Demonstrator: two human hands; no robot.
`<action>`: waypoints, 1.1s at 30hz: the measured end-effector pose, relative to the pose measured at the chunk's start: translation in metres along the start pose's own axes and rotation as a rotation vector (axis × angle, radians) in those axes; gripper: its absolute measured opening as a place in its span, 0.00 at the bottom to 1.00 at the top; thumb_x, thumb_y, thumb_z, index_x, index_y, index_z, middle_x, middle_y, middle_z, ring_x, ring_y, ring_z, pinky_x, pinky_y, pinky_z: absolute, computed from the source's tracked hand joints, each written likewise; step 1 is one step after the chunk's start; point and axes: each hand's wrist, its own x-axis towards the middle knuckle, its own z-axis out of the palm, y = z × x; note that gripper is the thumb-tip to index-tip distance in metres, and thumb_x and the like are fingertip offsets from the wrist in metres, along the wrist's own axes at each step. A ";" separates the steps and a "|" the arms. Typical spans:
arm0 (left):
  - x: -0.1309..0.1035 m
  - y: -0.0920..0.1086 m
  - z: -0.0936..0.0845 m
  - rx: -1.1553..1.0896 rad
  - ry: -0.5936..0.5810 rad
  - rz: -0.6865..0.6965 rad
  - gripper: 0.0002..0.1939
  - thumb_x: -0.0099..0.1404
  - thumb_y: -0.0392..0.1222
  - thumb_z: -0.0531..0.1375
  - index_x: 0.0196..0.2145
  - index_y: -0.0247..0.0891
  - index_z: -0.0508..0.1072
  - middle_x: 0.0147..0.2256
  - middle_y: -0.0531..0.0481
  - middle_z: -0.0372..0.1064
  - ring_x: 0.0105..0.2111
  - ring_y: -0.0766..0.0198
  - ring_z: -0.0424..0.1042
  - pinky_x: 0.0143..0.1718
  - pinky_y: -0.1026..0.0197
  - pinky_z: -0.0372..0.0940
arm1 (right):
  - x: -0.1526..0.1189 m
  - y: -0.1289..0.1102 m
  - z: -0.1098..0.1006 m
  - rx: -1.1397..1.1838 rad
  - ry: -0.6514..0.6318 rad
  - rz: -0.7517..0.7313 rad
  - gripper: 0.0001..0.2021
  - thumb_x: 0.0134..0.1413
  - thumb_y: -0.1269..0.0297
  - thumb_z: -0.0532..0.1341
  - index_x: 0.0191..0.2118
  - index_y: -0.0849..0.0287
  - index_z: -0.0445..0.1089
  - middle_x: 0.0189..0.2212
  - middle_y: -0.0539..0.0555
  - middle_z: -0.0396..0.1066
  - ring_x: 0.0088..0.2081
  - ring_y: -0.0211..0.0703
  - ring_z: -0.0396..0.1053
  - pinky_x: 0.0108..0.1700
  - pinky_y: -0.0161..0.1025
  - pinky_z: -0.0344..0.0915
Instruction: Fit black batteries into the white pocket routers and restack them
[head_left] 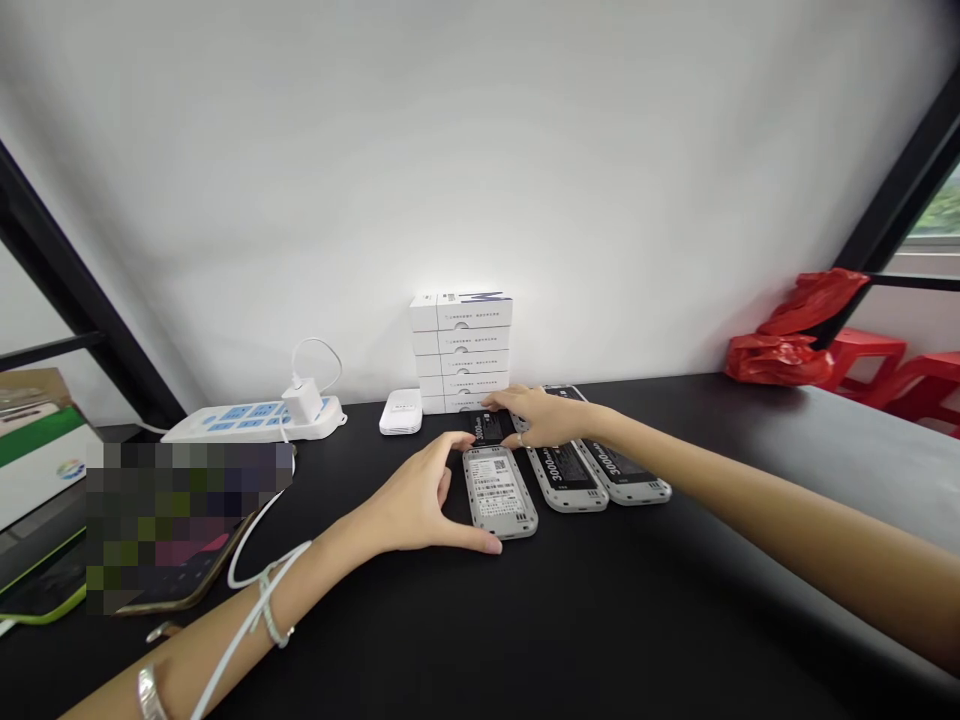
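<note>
Right hand (pixel 546 415) has its fingers pinched on the black battery (pixel 491 429) at the far end of the open-backed handset (pixel 498 492) on the worktop (pixel 600 610), left hand (pixel 416 500) spread loosely alongside; an uneven pinch could tip the battery.

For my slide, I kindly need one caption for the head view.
Left hand beside an open device, right hand at a black battery, with stacked white boxes behind.

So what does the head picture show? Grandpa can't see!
A person's left hand spans a pale open-backed device; the right hand is at a black battery at the device's far end. Two similar devices lie alongside on a black table, white boxes stacked behind.
</note>
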 end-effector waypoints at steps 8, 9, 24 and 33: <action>-0.003 0.013 -0.006 0.029 -0.039 -0.053 0.50 0.41 0.63 0.67 0.55 0.37 0.53 0.25 0.56 0.61 0.23 0.67 0.59 0.25 0.64 0.56 | 0.006 -0.001 -0.013 0.103 -0.069 -0.072 0.48 0.41 0.63 0.64 0.66 0.63 0.37 0.55 0.64 0.59 0.55 0.52 0.60 0.54 0.48 0.59; -0.004 0.014 -0.007 0.022 -0.034 -0.049 0.50 0.41 0.62 0.67 0.55 0.37 0.53 0.29 0.54 0.63 0.23 0.68 0.59 0.26 0.63 0.57 | 0.006 0.000 -0.013 0.116 -0.064 -0.059 0.49 0.39 0.63 0.64 0.66 0.63 0.38 0.52 0.64 0.62 0.53 0.52 0.62 0.53 0.48 0.61; 0.003 0.001 0.004 -0.089 0.057 -0.012 0.44 0.44 0.59 0.67 0.50 0.45 0.46 0.57 0.41 0.52 0.19 0.77 0.56 0.25 0.62 0.60 | -0.047 -0.024 -0.006 0.220 0.195 -0.118 0.39 0.36 0.57 0.67 0.55 0.56 0.51 0.48 0.57 0.63 0.48 0.50 0.62 0.47 0.45 0.62; 0.003 0.004 0.002 -0.083 0.049 -0.015 0.45 0.44 0.59 0.67 0.51 0.46 0.45 0.58 0.44 0.52 0.21 0.75 0.58 0.26 0.63 0.61 | -0.057 -0.023 0.003 0.389 0.045 -0.072 0.34 0.43 0.43 0.63 0.55 0.52 0.57 0.53 0.52 0.62 0.52 0.45 0.61 0.52 0.41 0.60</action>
